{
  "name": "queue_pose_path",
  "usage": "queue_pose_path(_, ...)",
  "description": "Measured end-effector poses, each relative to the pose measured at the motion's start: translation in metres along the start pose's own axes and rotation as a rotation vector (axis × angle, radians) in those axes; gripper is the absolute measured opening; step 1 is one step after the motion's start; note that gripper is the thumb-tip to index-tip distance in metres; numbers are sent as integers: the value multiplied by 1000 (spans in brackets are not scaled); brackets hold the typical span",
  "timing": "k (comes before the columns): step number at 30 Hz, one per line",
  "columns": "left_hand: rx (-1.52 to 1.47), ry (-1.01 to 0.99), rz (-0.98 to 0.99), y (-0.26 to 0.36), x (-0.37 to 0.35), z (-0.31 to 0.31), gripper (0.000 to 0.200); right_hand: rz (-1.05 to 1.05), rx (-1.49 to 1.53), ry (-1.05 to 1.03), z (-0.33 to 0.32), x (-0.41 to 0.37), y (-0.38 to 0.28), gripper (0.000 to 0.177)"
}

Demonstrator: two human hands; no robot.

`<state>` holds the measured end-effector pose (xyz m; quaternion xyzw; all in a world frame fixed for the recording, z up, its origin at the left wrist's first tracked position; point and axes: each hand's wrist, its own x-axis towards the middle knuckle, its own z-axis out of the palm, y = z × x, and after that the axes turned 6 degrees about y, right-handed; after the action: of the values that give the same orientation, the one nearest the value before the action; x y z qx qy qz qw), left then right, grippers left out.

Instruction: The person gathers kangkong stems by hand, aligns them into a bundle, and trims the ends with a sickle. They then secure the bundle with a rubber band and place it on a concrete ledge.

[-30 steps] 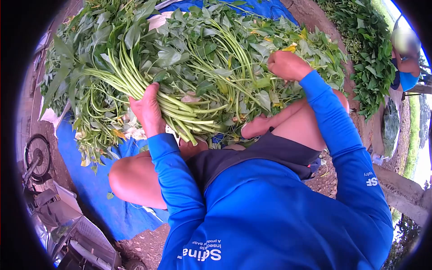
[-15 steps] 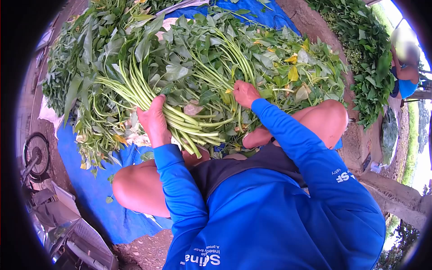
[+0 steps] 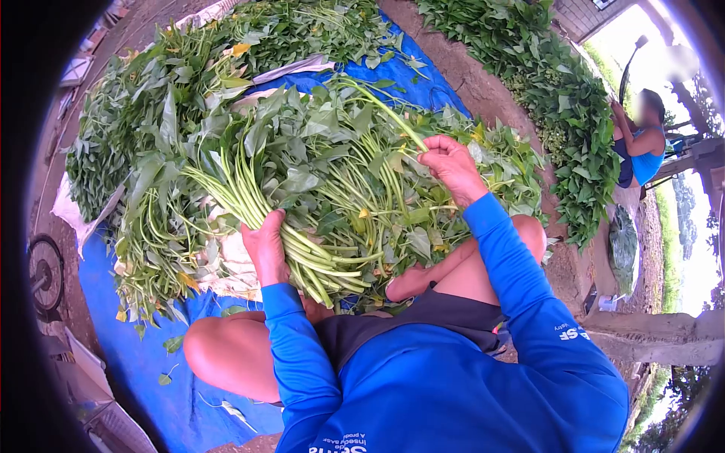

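My left hand [image 3: 266, 245] is wrapped round a thick bunch of leafy green stems [image 3: 245, 181], which looks like water spinach. The cut ends fan out to the right of the hand and the leaves point away from me. Higher up on the right, my right hand [image 3: 453, 167] pinches a single green stem [image 3: 393, 115] near its lower end, its far end reaching up and left above the pile. Between and beyond both hands spreads a loose heap of the same greens [image 3: 355, 174], with some yellow leaves in it.
A blue tarp [image 3: 143, 325] lies under the greens. Another long pile of leafy greens [image 3: 559, 128] runs along the right, where a person in a blue top [image 3: 646, 147] sits. A wheel [image 3: 45, 275] and cardboard boxes [image 3: 98, 385] stand at the left.
My right hand has risen from the heap, up and to the right, and now holds one stem lifted clear. My left hand keeps its bunch. The view has shifted somewhat.
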<state>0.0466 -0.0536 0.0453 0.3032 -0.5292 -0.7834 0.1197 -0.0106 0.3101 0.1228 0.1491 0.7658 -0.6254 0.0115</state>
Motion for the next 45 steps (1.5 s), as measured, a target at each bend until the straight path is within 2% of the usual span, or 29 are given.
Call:
queue_pose_path(3,20,-27,0,-7,0,2,48,-97,-6,18,-6,-10,-25,28)
queue_pose_path(7,-1,-82,-34,-5,-11,12,47,-163,46,150,-6,-15,-37,34)
queue_pose_path(10,-48,-136,-56,-17,-11,13,49,-414,-50,239,12,-15,-21,31)
queue_pose_path(11,-70,-152,-72,-23,-10,15,49,-357,-53,238,18,-23,-20,31)
queue_pose_path(14,-42,-198,-101,-37,-12,19,52,-525,-298,310,42,-31,1,32)
queue_pose_path(17,-101,-226,-148,-68,-12,26,49,-503,-333,226,77,-50,28,33)
queue_pose_path(18,-105,-236,-188,-84,-9,24,47,-485,-344,184,90,-57,45,33)
queue_pose_path(20,-161,-299,-283,-112,-9,19,44,-191,-307,-87,112,-78,97,33)
queue_pose_path(22,-195,-321,-381,-137,-12,15,41,104,-248,-230,126,-92,146,38)
queue_pose_path(27,-97,-419,-752,-154,-2,-10,46,314,-213,-247,130,-102,164,44)
queue_pose_path(30,-74,-292,-604,-157,-10,1,42,351,-189,-277,133,-105,163,45)
queue_pose_path(31,-70,-220,-377,-162,-16,9,46,347,-190,-292,136,-108,164,44)
queue_pose_path(32,21,-192,-304,-164,-17,12,47,343,-188,-309,140,-110,166,44)
queue_pose_path(34,233,-277,-432,-154,-3,8,53,283,-241,-404,140,-113,157,45)
queue_pose_path(35,330,-272,-309,-146,3,6,54,229,-296,-480,133,-107,149,45)
queue_pose_path(36,427,-270,-177,-110,1,11,55,166,-349,-548,126,-100,127,46)
queue_pose_path(37,524,-270,-39,-79,0,16,56,-41,-519,-587,113,-93,103,49)
queue_pose_path(38,594,-276,59,-57,13,13,60,-106,-528,-560,103,-86,76,47)
queue_pose_path(39,944,-246,191,-18,20,18,57,-172,-539,-533,94,-80,48,45)
queue_pose_path(40,1142,-284,413,20,24,21,57,-236,-550,-506,82,-75,20,43)
queue_pose_path(41,1236,-323,500,62,21,29,56,-214,-410,-553,66,-70,-8,41)
queue_pose_path(42,1305,-328,695,83,29,30,53,-192,-269,-601,50,-67,-38,40)
queue_pose_path(45,1490,-422,1084,151,38,43,48,-424,24,-416,14,-77,-128,43)
